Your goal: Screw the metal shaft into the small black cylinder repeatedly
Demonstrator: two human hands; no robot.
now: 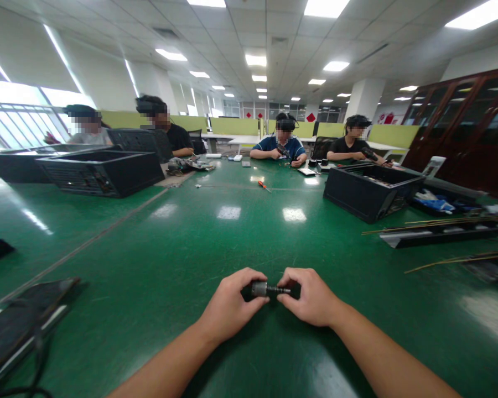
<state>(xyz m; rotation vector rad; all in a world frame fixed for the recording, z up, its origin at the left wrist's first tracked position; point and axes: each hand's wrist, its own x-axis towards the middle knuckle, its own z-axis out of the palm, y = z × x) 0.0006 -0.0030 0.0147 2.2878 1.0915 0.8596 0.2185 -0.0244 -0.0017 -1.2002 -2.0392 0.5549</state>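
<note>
Two hands, one metal part [265,288], lower centre: left hand [232,304] pinches thick end, right hand [309,296] pinches thin shaft.

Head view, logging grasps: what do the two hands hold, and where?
One small metal part: left hand grips its thick cylinder end, right hand pinches its thin dark shaft.

metal part [265,288] half hidden by fingers [249,279]
</note>
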